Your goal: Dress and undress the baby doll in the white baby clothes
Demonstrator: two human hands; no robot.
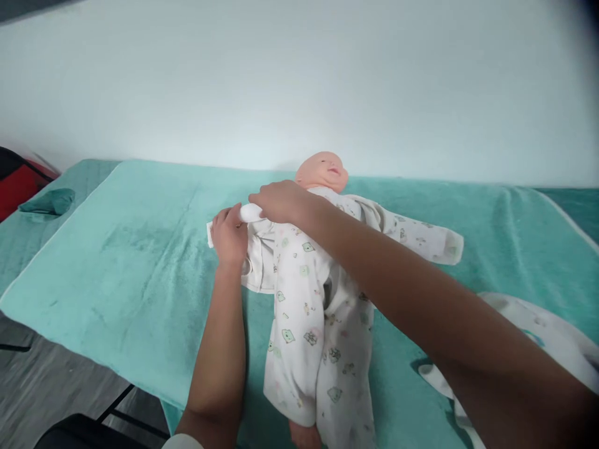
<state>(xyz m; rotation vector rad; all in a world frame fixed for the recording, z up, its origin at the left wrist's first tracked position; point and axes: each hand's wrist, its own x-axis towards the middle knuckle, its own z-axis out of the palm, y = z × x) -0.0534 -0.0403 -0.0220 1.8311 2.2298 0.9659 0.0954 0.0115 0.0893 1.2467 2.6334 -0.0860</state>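
Note:
A baby doll [322, 171] lies on its back with its head toward the wall. White patterned trousers [299, 312] cover its legs, and one foot shows at the hem. A white patterned baby top [374, 215] is on its upper body, with one sleeve [430, 240] stretched out to the right. On the other side, my left hand [230, 236] is closed round the end of the left-hand sleeve [251, 213]. My right hand [281, 201], crossing over the doll's chest, pinches the same sleeve nearer the shoulder. The doll's arm there is hidden.
A green towel [131, 249] covers the padded table, which stands against a white wall [281, 81]. White patterned cloth [538, 324] lies at the right, partly behind my right arm. A red and black bag [21, 184] is at the far left. A black seat [88, 433] stands below the front edge.

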